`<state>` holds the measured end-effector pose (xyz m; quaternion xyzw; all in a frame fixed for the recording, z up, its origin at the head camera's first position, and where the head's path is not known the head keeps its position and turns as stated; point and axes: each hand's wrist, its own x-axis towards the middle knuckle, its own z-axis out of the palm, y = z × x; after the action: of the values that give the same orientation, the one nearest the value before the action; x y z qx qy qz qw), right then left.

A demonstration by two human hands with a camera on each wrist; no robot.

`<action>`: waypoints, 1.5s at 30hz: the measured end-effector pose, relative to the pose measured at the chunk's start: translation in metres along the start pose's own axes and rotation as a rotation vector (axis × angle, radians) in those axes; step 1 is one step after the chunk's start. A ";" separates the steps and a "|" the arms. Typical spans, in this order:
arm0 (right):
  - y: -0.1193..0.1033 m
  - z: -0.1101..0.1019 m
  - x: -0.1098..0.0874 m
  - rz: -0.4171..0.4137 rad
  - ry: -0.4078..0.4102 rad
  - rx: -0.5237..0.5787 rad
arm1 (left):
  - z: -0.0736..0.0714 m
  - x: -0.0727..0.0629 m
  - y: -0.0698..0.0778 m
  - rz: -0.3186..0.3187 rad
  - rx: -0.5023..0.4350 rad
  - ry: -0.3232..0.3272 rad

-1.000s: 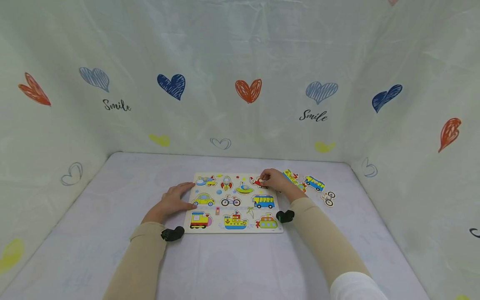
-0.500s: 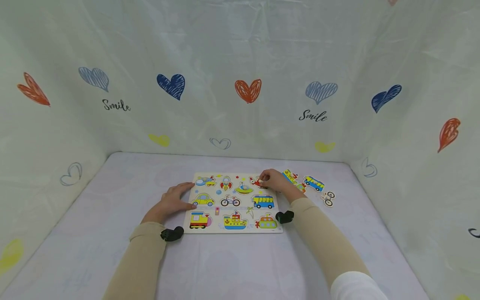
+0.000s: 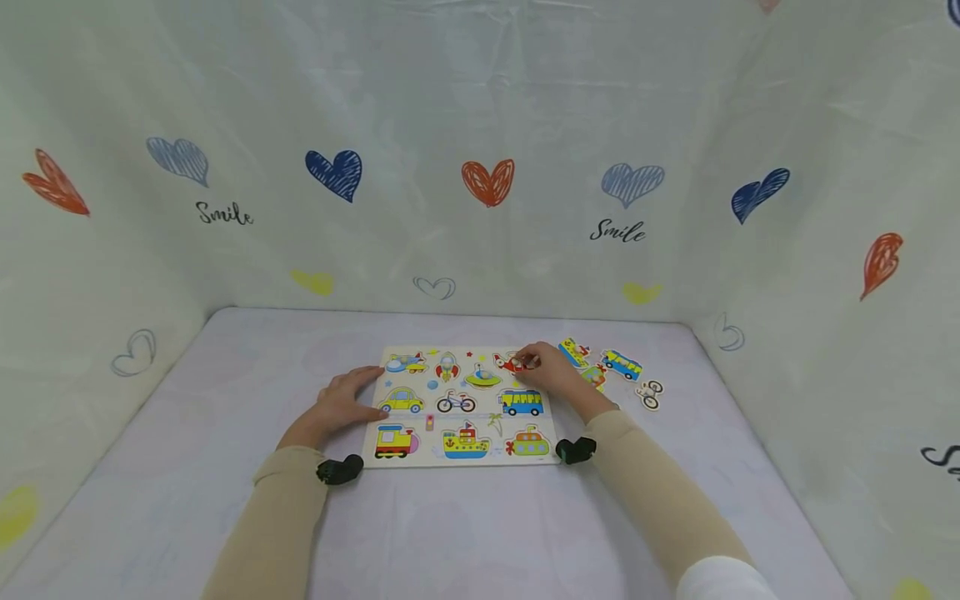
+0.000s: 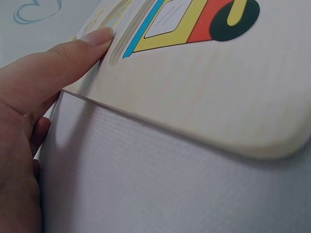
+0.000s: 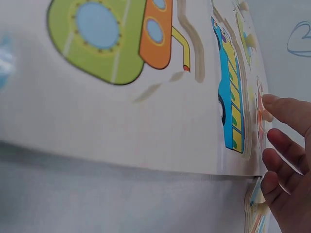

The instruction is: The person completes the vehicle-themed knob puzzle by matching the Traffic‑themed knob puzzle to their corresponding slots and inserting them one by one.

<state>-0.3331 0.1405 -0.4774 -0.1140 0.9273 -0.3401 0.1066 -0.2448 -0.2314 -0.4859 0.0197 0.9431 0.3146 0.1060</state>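
A wooden peg puzzle board (image 3: 431, 457) with printed vehicles lies flat on the table. My left hand (image 3: 341, 407) rests spread at its left edge, with the thumb (image 4: 99, 38) on the top face. At the board's far right corner my right hand (image 3: 551, 371) is over the red helicopter piece (image 3: 507, 362). Its thumb and fingers stand a little apart around the piece's knob (image 5: 267, 115). Knobbed pieces also sit in the top row: an airplane (image 3: 406, 363), a rocket (image 3: 447, 367) and a flying saucer (image 3: 482, 377).
Loose pieces lie right of the board: a ship (image 3: 573, 352), a bus (image 3: 621, 364), a bicycle (image 3: 650, 394) and a partly hidden submarine (image 3: 595, 377). A printed cloth with hearts (image 3: 487, 183) hangs around the table (image 3: 465, 533).
My right thumb and fingers have parted slightly at the helicopter piece's knob. My left hand stays at the board's edge. The head view has shifted slightly.
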 end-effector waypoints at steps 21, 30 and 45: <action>0.033 -0.040 -0.039 0.025 0.033 0.010 | 0.000 0.001 -0.002 0.013 -0.014 -0.012; 0.049 -0.049 -0.052 0.041 0.025 0.014 | -0.001 0.002 -0.003 0.015 -0.009 -0.011; 0.066 -0.056 -0.071 0.038 0.002 0.030 | -0.001 0.001 -0.002 0.019 -0.001 -0.012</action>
<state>-0.2904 0.2438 -0.4704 -0.0945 0.9242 -0.3521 0.1136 -0.2462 -0.2336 -0.4865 0.0307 0.9420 0.3161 0.1087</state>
